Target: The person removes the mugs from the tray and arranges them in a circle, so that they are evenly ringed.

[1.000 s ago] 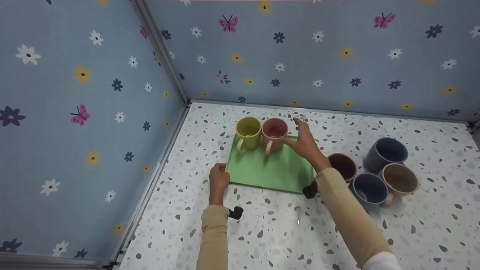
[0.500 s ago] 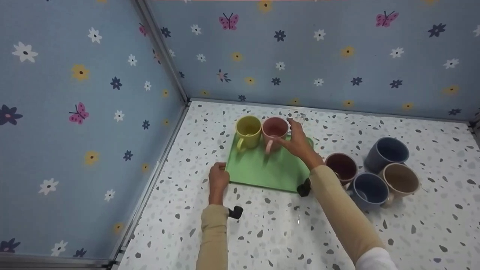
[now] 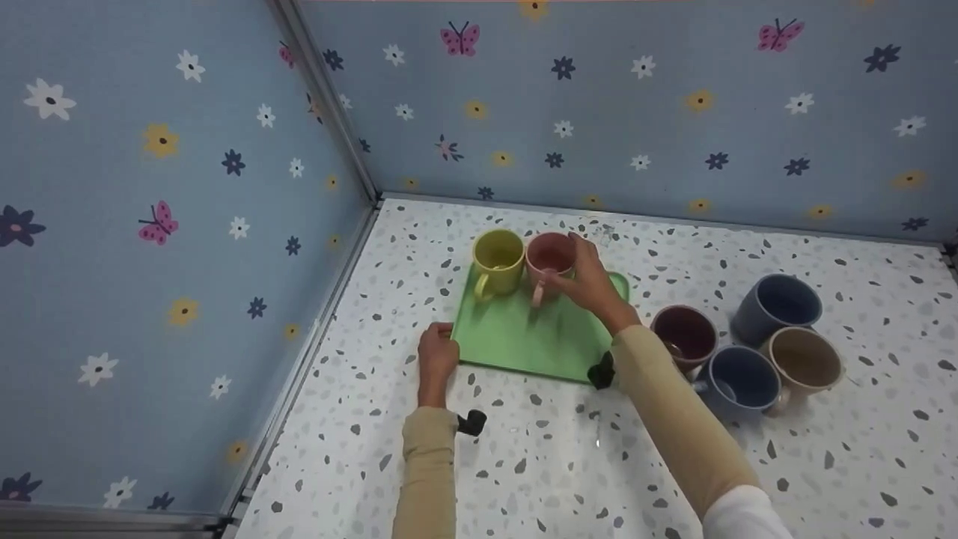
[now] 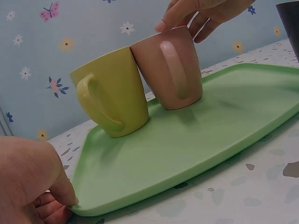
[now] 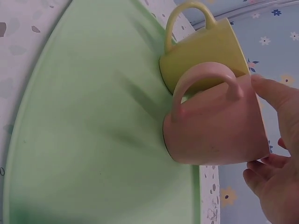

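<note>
A green tray (image 3: 516, 340) lies on the speckled table, carrying a yellow mug (image 3: 499, 262) and a pink mug (image 3: 550, 254) side by side near its back left. Both mugs stand upright with their handles toward me. My right hand (image 3: 595, 288) holds the pink mug by the rim; in the right wrist view, the thumb is near the handle (image 5: 205, 77) and the curled fingers (image 5: 259, 172) are on the other side. At the tray's front left corner, my left hand (image 3: 438, 355) pinches the edge, thumb on top and fingers (image 4: 49, 207) tucked below.
To the tray's right stand a maroon mug (image 3: 685, 337), a blue mug (image 3: 737, 382), a beige mug (image 3: 804, 361) and a darker blue mug (image 3: 778, 307), grouped closely. Flowered wall panels (image 3: 636, 97) border the table at the back and left.
My right hand has moved left, from beside the pink mug to its rim, where the fingers have closed in. The left hand, tray and mugs look the same.
</note>
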Demonstrator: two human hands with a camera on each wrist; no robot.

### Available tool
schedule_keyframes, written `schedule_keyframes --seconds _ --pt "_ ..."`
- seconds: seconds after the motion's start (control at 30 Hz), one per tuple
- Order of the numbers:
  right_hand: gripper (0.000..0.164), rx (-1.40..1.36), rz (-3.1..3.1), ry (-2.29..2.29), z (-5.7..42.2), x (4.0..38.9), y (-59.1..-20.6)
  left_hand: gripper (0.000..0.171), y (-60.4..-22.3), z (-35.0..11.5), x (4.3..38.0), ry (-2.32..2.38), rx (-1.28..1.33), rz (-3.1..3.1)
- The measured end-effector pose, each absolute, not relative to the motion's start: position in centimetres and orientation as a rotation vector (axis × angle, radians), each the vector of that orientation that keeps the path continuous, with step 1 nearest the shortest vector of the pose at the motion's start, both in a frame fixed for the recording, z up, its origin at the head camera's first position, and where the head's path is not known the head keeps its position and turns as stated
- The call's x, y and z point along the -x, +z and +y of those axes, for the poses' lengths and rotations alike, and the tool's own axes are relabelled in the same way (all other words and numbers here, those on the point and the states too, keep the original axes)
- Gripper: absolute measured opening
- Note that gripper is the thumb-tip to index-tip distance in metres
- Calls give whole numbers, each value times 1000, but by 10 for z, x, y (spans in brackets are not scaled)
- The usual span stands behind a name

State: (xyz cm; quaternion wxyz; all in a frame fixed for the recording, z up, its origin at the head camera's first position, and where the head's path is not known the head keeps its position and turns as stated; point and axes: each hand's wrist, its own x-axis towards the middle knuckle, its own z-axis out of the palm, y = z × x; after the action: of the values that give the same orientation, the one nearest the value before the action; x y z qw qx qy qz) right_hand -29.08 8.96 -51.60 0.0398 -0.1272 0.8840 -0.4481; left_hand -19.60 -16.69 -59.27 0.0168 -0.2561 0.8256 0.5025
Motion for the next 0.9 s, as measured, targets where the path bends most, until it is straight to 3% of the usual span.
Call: schedule_keyframes --seconds 0.3,0.7,0.9 --pt "101 427 2744 -1309 88 295 -519 42 -593 -166 196 1583 795 2547" --pt "99 508 2770 -1307 85 300 -519 43 -592 -166 196 1598 773 2590" --pt "100 417 2818 -1231 82 298 -516 43 -594 -168 195 1592 779 2579"
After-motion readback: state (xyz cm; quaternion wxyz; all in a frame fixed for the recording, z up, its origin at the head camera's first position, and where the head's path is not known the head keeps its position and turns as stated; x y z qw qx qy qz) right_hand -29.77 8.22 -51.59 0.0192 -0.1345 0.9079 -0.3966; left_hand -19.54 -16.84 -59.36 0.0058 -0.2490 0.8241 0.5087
